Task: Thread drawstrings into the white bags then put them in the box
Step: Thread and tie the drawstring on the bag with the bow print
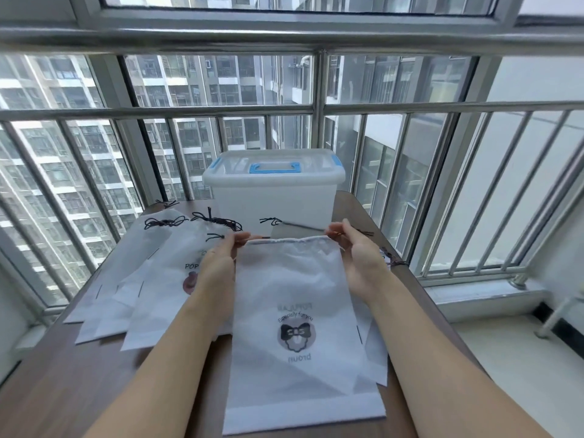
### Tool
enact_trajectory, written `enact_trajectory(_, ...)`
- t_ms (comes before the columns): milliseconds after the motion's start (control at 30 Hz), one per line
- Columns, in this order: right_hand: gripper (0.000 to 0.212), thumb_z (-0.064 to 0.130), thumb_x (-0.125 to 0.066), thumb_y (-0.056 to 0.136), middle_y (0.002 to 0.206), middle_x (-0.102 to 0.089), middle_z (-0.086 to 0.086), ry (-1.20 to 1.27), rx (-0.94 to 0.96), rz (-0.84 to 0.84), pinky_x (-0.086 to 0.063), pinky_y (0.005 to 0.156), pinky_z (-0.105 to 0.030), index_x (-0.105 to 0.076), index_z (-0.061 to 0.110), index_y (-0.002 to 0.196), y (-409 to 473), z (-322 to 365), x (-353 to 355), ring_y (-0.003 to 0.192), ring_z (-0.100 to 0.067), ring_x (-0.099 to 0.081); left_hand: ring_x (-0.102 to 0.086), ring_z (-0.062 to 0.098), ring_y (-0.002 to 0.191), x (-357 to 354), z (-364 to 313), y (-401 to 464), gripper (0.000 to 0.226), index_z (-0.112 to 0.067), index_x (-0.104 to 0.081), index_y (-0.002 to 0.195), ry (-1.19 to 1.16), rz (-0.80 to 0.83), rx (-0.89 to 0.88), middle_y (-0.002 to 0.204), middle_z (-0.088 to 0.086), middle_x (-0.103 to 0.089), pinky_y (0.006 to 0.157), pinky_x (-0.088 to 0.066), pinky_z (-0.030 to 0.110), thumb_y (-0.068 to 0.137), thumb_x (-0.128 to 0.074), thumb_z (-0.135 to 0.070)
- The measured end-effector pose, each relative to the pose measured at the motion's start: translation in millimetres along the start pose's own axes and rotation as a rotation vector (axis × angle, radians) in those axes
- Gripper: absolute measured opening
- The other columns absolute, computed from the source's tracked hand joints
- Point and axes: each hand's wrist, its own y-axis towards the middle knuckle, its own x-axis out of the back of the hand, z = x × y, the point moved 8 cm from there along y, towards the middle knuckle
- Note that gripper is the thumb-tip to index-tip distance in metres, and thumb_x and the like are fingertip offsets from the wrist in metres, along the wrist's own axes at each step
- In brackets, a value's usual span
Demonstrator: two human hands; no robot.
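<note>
I hold the white bag (290, 279) taut, left hand (218, 263) and right hand (360, 260) pinching its drawstring ends; next, lift into the lidded box (273, 184).

— Where is this? 
— A glazed high-rise balcony, daylight flat and grey through the windows (221, 80).
— And outside?
— Apartment towers (57, 128) fill the left and centre panes; a pale blank wall (521, 137) takes the right.
— The fittings?
— A steel railing (319, 107) with slanted bars runs along the glass. A dark brown wooden table (63, 374) stands against it, beside a light tiled floor (521, 358).
</note>
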Motion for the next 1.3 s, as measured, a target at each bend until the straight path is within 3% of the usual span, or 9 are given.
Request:
enact_trajectory(100,0.045,0.036,-0.04,0.107,0.07,-0.062,-0.002,0.173,-0.008,0.06,-0.045,0.081,-0.034,-0.049,0.018,0.067,1.8,4.9,0.8,0.077,-0.021,-0.059,-0.07,0.018,0.085,2.4,-1.8,4.9,0.034,-0.015,-0.053,0.075,-0.358,0.037,0.048,0.075,0.0,-0.071,0.085,-0.054,0.032,0.106,-0.04,-0.023)
enact_trajectory(267,0.048,0.035,-0.038,0.107,0.051,-0.025,0.002,0.315,-0.047,0.066,-0.047,0.052,-0.027,-0.038,0.017,0.063,-2.0,9.3,0.3,0.046,-0.016,-0.03,-0.057,0.016,0.056,10.7,-13.1,8.7,0.039,-0.017,-0.043,0.07,-0.53,0.058,0.013,0.053,-0.003,-0.04,0.074,-0.053,0.03,0.108,-0.035,-0.026)
enact_trajectory(433,0.051,0.038,-0.03,0.11,0.048,-0.017,0.006,-0.075,0.076,-0.035,-0.014,0.036,-0.022,-0.029,0.02,0.062,2.5,21.4,13.6,0.038,-0.01,-0.013,-0.019,0.01,0.04,27.6,-20.9,15.2,0.045,-0.019,-0.035,0.066,-0.465,-0.018,-0.009,0.05,-0.007,-0.022,0.04,-0.023,0.019,0.109,-0.031,-0.033)
enact_trajectory(667,0.057,0.037,-0.035,0.108,0.048,-0.02,0.003,-0.265,0.301,-0.272,-0.014,0.039,-0.017,-0.029,0.022,0.053,-0.9,53.1,42.6,0.037,-0.012,-0.015,-0.011,0.009,0.041,77.8,-47.3,22.1,0.045,-0.024,-0.03,0.061,-0.393,-0.215,-0.151,0.047,-0.009,-0.018,0.039,-0.009,0.022,0.106,-0.032,-0.025)
enact_trajectory(833,0.052,0.034,-0.036,0.108,0.051,-0.019,0.002,-0.468,0.263,-0.193,-0.014,0.044,-0.017,-0.028,0.021,0.058,7.5,34.9,30.4,0.04,-0.011,-0.015,-0.013,0.008,0.04,57.0,-40.8,18.4,0.048,-0.022,-0.029,0.062,-0.215,-0.121,-0.156,0.049,-0.008,-0.019,0.04,-0.007,0.024,0.108,-0.031,-0.036)
enact_trajectory(1000,0.051,0.036,-0.035,0.108,0.05,-0.019,0.004,-0.366,0.274,-0.249,-0.013,0.04,-0.016,-0.027,0.022,0.06,0.3,47.7,40.1,0.04,-0.011,-0.014,-0.013,0.009,0.038,60.9,-41.1,14.3,0.051,-0.025,-0.026,0.057,-0.235,-0.185,-0.146,0.049,-0.008,-0.018,0.041,-0.007,0.019,0.107,-0.033,-0.036)
enact_trajectory(1100,0.046,0.04,-0.035,0.106,0.051,-0.02,0.005,-0.534,0.221,-0.159,-0.013,0.042,-0.016,-0.028,0.024,0.064,0.9,32.3,21.2,0.042,-0.011,-0.013,-0.007,0.012,0.042,26.7,-29.2,5.5,0.048,-0.026,-0.023,0.061,0.005,-0.059,-0.117,0.051,-0.008,-0.016,0.045,-0.008,0.012,0.105,-0.028,-0.045)
enact_trajectory(1200,0.036,0.031,-0.027,0.101,0.049,-0.019,0.008,-0.534,0.103,0.054,-0.01,0.041,-0.013,-0.027,0.025,0.066,-7.7,5.2,-18.4,0.041,-0.008,-0.01,-0.002,0.013,0.052,-18.0,-14.5,-8.5,0.038,-0.025,-0.028,0.062,0.071,0.166,-0.085,0.054,-0.009,-0.015,0.044,-0.006,0.015,0.1,-0.023,-0.023)
enact_trajectory(1300,0.039,0.017,-0.03,0.105,0.05,-0.024,0.007,-0.535,0.159,0.222,-0.014,0.035,-0.016,-0.034,0.021,0.067,-20.1,-8.5,-54.8,0.04,-0.005,-0.016,-0.012,0.009,0.046,-46.7,-0.7,-21.6,0.042,-0.022,-0.041,0.064,0.205,0.267,-0.114,0.056,-0.006,-0.021,0.04,-0.013,0.017,0.104,-0.029,-0.016)
